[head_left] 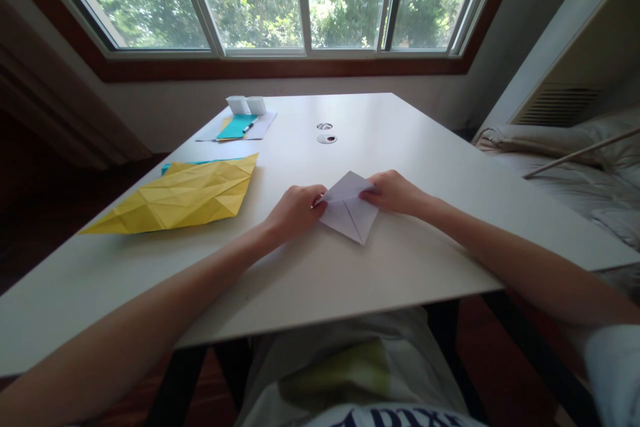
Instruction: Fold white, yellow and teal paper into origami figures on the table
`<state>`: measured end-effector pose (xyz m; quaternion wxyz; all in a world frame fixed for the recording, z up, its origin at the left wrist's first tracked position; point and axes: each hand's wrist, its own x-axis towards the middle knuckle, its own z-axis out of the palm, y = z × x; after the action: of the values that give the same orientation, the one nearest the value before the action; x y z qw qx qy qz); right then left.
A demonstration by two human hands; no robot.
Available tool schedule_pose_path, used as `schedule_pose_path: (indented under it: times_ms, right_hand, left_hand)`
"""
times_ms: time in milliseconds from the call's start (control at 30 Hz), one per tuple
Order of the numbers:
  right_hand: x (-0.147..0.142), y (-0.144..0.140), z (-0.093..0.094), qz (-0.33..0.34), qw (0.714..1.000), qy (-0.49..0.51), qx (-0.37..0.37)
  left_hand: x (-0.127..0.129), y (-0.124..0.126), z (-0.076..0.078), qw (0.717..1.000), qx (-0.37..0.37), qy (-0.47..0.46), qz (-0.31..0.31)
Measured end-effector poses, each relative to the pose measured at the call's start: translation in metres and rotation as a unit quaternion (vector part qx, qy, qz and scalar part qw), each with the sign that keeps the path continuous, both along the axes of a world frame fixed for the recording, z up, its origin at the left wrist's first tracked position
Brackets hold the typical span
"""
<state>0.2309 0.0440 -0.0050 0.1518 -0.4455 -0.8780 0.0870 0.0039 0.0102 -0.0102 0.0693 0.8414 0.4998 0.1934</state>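
Apparently mid-crease on folded white paper [349, 208], pinched at both sides between fingers of left hand [299, 207] and right hand [394, 191], right of the yellow creased paper [185, 197] on the surface [350, 283], probably needing edges lined up before pressing flat.

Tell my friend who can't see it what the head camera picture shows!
A person's left hand and right hand hold a folded white paper by opposite sides at a white table. To the left lies a creased yellow sheet; farther back, a pen rests on a turquoise sheet. Beyond the table, a window shows leafy green trees.
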Motion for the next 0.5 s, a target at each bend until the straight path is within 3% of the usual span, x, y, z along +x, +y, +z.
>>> schedule_pose_path:
  times_ms: [133, 300, 500]
  right_hand:
    - [0.008, 0.003, 0.005, 0.024, 0.995, 0.079, -0.060]
    - [0.030, 0.020, 0.004, 0.061, 0.957, 0.207, -0.192]
    - [0.029, 0.022, -0.005, 0.040, 0.977, 0.155, -0.138]
  left_hand:
    - [-0.004, 0.003, 0.000, 1.000, 0.004, 0.009, 0.026]
    - [-0.014, 0.009, 0.000, 0.997, 0.010, 0.029, 0.070]
    - [-0.019, 0.012, -0.002, 0.997, 0.009, 0.027, 0.074]
